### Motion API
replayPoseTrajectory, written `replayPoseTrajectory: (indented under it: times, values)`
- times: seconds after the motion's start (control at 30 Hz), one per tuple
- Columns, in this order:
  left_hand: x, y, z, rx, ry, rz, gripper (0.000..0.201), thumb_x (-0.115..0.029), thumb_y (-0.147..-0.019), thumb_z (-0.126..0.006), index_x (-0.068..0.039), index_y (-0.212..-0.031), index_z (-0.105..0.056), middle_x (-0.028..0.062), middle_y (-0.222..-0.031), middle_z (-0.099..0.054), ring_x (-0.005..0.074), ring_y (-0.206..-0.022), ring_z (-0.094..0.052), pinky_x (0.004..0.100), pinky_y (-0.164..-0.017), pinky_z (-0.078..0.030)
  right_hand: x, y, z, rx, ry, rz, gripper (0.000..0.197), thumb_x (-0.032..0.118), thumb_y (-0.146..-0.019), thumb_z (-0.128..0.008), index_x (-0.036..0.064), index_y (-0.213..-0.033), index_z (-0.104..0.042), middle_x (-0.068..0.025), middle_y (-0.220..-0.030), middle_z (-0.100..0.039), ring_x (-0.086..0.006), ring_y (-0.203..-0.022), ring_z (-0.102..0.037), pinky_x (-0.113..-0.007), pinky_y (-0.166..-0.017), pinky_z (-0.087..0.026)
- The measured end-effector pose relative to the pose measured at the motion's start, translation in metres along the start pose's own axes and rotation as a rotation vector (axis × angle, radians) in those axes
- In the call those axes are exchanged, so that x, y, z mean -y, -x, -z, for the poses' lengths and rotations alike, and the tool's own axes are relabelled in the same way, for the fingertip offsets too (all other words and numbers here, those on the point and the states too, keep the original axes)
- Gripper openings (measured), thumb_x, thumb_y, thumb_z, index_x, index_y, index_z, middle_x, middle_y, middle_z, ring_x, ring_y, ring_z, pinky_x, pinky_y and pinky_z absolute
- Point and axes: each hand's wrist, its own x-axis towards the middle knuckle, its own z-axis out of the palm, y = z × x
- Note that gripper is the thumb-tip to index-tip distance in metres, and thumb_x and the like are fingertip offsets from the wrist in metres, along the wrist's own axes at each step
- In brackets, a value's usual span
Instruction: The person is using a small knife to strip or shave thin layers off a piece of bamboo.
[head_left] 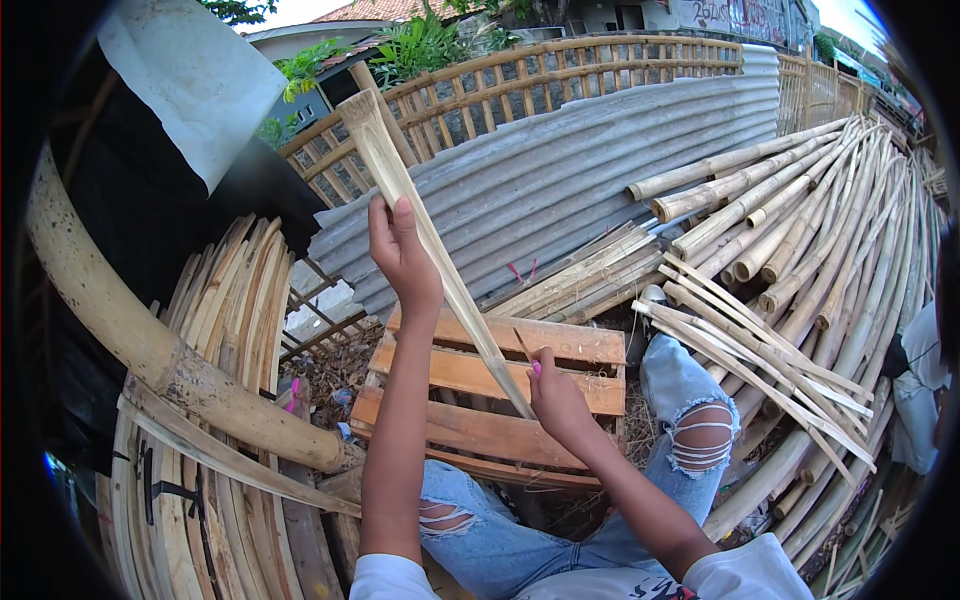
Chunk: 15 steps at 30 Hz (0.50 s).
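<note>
My left hand (405, 255) is closed around a long split bamboo slat (381, 150), gripping its upper half. The slat leans diagonally, its pale inner face showing, and its lower end comes down over a wooden slatted crate (465, 430). My right hand (562, 402) is closed on a small knife (523, 345) with a thin blade pointing up and a bit of pink at the handle. The knife is just right of the slat's lower part; a gap shows between blade and slat.
Bundled bamboo slats (235, 310) stand at left, beside a thick bamboo pole (110, 310). Bamboo poles (800, 235) and loose thin strips (760, 360) pile up at right. Corrugated sheeting (560, 170) and a bamboo fence (520, 85) run behind. Another person (920, 380) shows at the right edge.
</note>
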Motion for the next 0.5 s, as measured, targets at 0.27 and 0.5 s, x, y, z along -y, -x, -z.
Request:
replayPoseTrajectory:
  times: [0.27, 0.5]
  values:
    - [0.001, 0.004, -0.012, 0.051, 0.068, 0.041, 0.028, -0.029, -0.099, -0.047, -0.002, -0.096, -0.055, -0.0007, -0.082, -0.052, 0.0059, -0.074, -0.043, 0.0213, -0.069, -0.037, 0.078, -0.019, 0.064, -0.143, -0.22, 0.148, 0.028, 0.016, -0.097, -0.04, 0.0035, -0.122, -0.038, -0.0254, -0.061, -0.055, -0.0463, -0.062, -0.056, -0.054, -0.057, -0.04]
    - [0.002, 0.006, -0.02, 0.048, 0.056, 0.025, 0.028, -0.029, -0.099, -0.047, -0.002, -0.094, -0.054, -0.0007, -0.08, -0.051, 0.0057, -0.074, -0.042, 0.0213, -0.069, -0.037, 0.069, -0.019, 0.025, -0.087, -0.167, 0.151, 0.026, 0.011, -0.096, -0.036, 0.0011, -0.119, -0.036, -0.0258, -0.06, -0.055, -0.0479, -0.058, -0.055, -0.058, -0.055, -0.04]
